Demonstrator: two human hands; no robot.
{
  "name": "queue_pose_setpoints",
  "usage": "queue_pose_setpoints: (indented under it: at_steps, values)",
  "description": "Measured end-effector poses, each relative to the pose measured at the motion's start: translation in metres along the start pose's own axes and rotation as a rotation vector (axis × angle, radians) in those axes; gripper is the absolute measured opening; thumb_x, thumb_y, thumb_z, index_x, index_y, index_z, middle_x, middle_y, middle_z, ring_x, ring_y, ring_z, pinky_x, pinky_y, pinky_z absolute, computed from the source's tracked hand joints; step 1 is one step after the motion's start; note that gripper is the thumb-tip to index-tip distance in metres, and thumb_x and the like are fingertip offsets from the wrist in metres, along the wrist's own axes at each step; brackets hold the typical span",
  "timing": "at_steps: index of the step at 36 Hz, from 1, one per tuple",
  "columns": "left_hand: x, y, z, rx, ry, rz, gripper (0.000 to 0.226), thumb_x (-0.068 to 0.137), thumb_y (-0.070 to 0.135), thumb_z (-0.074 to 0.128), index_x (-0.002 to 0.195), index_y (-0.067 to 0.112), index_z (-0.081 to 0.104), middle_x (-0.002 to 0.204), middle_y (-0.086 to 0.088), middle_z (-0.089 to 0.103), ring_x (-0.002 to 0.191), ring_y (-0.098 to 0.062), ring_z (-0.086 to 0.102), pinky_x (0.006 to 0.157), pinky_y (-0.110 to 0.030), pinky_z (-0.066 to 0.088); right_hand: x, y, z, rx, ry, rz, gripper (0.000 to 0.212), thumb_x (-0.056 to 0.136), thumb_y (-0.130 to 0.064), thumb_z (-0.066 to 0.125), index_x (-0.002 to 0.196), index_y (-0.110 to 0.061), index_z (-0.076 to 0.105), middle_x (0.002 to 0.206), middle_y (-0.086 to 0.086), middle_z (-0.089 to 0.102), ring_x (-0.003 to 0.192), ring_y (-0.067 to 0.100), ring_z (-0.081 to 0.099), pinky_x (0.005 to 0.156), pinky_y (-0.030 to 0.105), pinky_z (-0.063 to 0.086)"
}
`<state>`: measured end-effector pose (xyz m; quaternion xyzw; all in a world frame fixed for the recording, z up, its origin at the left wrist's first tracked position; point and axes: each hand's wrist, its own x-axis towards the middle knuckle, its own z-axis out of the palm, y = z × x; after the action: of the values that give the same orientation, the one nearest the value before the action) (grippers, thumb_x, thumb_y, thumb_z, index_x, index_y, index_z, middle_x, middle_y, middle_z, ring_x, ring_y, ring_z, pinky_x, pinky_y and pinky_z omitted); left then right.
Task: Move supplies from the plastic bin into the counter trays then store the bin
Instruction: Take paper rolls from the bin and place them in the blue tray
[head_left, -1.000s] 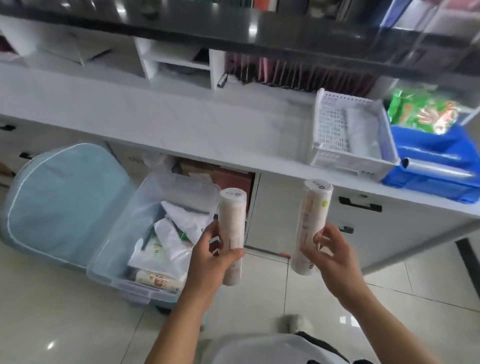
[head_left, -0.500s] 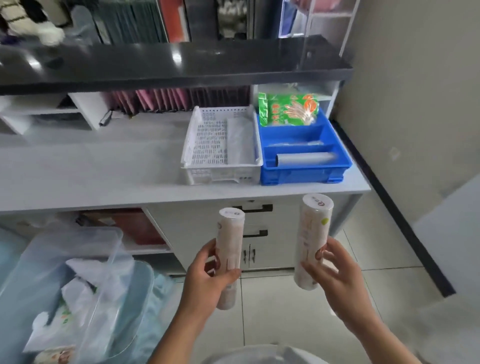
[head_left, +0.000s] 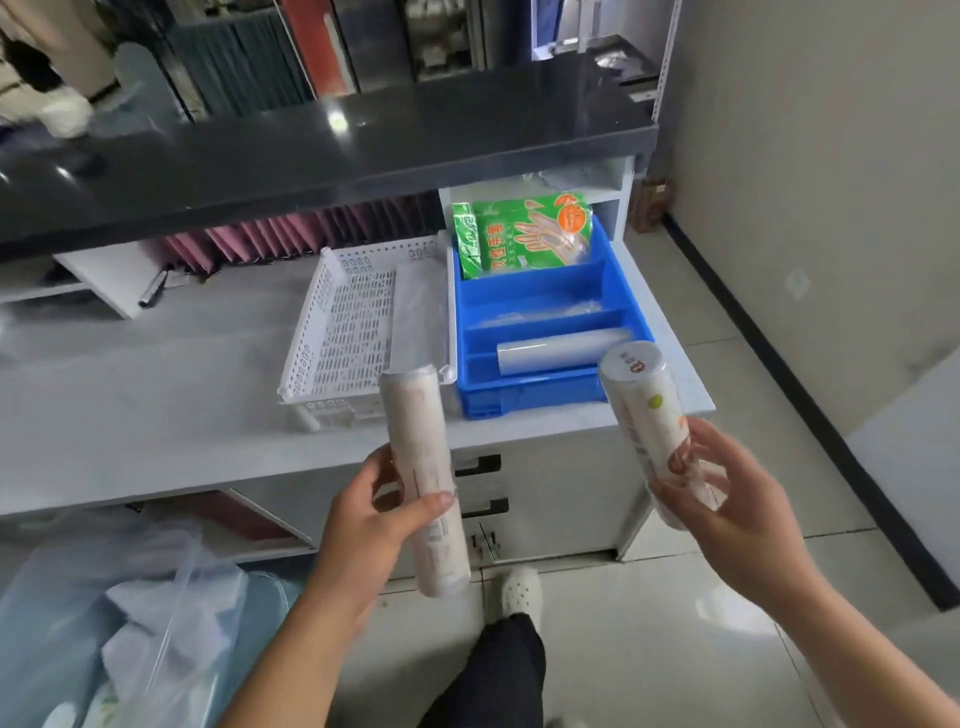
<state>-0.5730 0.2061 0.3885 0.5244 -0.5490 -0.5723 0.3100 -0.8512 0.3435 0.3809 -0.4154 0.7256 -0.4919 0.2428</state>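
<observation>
Mid-transfer, left hand (head_left: 363, 525) and right hand (head_left: 727, 509) each wrapped round an upright roll, left roll (head_left: 423, 478), right roll (head_left: 649, 421); next, lowering both into the bench trays, white tray (head_left: 358, 322), blue tray (head_left: 540, 312).

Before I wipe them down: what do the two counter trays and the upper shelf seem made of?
White tray: moulded plastic, matte, judging by its perforated slots. Blue tray: solid glossy plastic with moulded dividers. Upper shelf: dark, polished, mirror-like glare spots; possibly stone or laminate, I cannot tell which.
</observation>
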Motion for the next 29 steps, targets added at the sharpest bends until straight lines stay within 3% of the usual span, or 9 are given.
queue_pose_setpoints:
  at_steps: [4, 8, 14, 19, 23, 29]
  values:
    - [0.046, 0.019, 0.011, -0.069, -0.003, 0.019, 0.063, 0.061, 0.03, 0.084, 0.12, 0.032, 0.064, 0.11, 0.004, 0.073, 0.108, -0.02, 0.067, 0.09, -0.047, 0.054, 0.052, -0.013, -0.016, -0.254, -0.049, -0.09, 0.055, 0.081, -0.013, 0.076, 0.13, -0.028, 0.056, 0.111, -0.013, 0.059, 0.098, 0.016, 0.06, 0.083, 0.033, 0.047]
    - [0.095, 0.035, 0.021, -0.14, -0.011, 0.001, 0.063, 0.063, 0.03, 0.083, 0.123, 0.028, 0.063, 0.111, 0.005, 0.072, 0.109, -0.023, 0.067, 0.089, -0.048, 0.054, 0.113, -0.037, -0.019, -0.582, -0.2, -0.151, 0.056, 0.081, -0.025, 0.074, 0.132, -0.031, 0.054, 0.114, -0.016, 0.058, 0.095, 0.017, 0.058, 0.077, 0.039, 0.051]
    - [0.158, 0.043, 0.024, -0.225, -0.032, -0.034, 0.063, 0.063, 0.029, 0.083, 0.122, 0.026, 0.063, 0.113, 0.001, 0.072, 0.108, -0.022, 0.069, 0.089, -0.046, 0.055, 0.201, -0.064, 0.007, -1.009, -0.541, -0.177, 0.054, 0.087, -0.032, 0.063, 0.137, -0.039, 0.043, 0.128, -0.015, 0.056, 0.114, 0.014, 0.051, 0.084, 0.031, 0.049]
    - [0.2, 0.039, 0.026, -0.261, -0.046, -0.095, 0.066, 0.055, 0.036, 0.083, 0.118, 0.024, 0.066, 0.115, -0.006, 0.071, 0.107, -0.026, 0.069, 0.089, -0.049, 0.055, 0.251, -0.055, 0.035, -1.08, -0.755, -0.122, 0.046, 0.089, -0.032, 0.059, 0.132, -0.039, 0.044, 0.124, -0.013, 0.057, 0.11, 0.015, 0.052, 0.088, 0.031, 0.048]
    - [0.217, 0.038, 0.027, -0.261, -0.067, -0.164, 0.062, 0.058, 0.037, 0.082, 0.117, 0.023, 0.068, 0.115, -0.007, 0.071, 0.107, -0.026, 0.069, 0.084, -0.045, 0.055, 0.274, -0.043, 0.047, -1.151, -0.928, -0.099, 0.041, 0.09, -0.034, 0.059, 0.128, -0.04, 0.046, 0.088, -0.017, 0.044, 0.093, 0.014, 0.045, 0.082, 0.029, 0.046]
    - [0.22, 0.041, 0.03, -0.272, -0.055, -0.23, 0.051, 0.066, 0.027, 0.082, 0.115, 0.023, 0.069, 0.113, -0.007, 0.072, 0.105, -0.023, 0.07, 0.082, -0.044, 0.055, 0.305, -0.042, 0.059, -1.143, -1.194, -0.076, 0.045, 0.089, -0.036, 0.063, 0.132, -0.033, 0.049, 0.113, -0.011, 0.057, 0.104, 0.015, 0.054, 0.091, 0.028, 0.046]
